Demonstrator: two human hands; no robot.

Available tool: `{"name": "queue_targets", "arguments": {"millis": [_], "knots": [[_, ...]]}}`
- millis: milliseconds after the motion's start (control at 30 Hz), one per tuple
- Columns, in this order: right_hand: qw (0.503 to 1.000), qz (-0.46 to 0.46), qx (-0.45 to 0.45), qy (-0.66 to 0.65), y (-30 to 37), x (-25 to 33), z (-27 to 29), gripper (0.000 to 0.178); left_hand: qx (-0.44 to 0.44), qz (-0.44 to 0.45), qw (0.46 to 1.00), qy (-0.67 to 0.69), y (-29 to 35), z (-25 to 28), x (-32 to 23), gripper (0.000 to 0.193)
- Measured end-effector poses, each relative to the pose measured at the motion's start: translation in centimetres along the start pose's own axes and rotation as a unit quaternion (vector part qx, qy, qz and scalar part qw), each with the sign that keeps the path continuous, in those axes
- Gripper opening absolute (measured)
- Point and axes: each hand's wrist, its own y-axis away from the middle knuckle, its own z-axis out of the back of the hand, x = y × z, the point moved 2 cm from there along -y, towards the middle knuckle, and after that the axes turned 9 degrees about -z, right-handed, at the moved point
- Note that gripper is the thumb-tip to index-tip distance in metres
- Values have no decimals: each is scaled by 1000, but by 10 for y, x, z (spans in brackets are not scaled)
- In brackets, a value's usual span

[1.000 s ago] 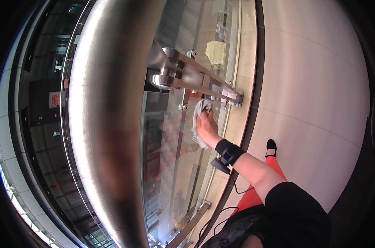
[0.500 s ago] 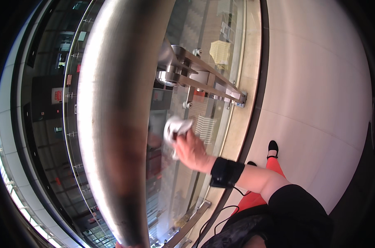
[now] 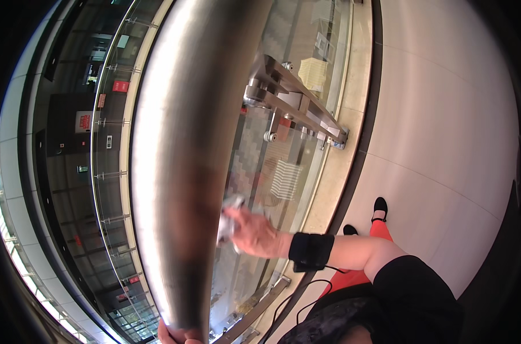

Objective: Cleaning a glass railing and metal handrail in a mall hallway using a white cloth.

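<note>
A crumpled white cloth (image 3: 227, 225) is gripped in my right hand (image 3: 256, 233), which wears a black wristband (image 3: 311, 251). Both are on the near side of the glass panel (image 3: 255, 269), close beside the thick brushed-metal handrail (image 3: 186, 143). The rail hides part of the cloth, and whether it touches the glass or the rail I cannot tell. At the lower edge, the fingers of my left hand (image 3: 177, 335) curl round the handrail's near end; the rest of that hand is out of the picture.
A metal bracket post (image 3: 306, 112) joins the rail to the stone ledge (image 3: 352, 97) ahead of my right hand. Pale floor tiles (image 3: 438, 114) lie to the right, with my feet in black shoes (image 3: 380, 207). A black cable (image 3: 289, 301) hangs near my body.
My right hand has moved toward me and slightly left with the cloth, up to the rail's edge. The handrail sits farther right in view, and more of my left hand shows.
</note>
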Motion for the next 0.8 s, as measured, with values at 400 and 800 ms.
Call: {"name": "queue_targets", "arguments": {"millis": [400, 800], "knots": [[930, -215, -290, 69, -63, -55, 44, 35, 73, -93, 980, 162, 6, 14, 5, 58], [972, -42, -93, 211, 36, -27, -27, 44, 114, 21, 993, -22, 60, 69, 89, 61]]}}
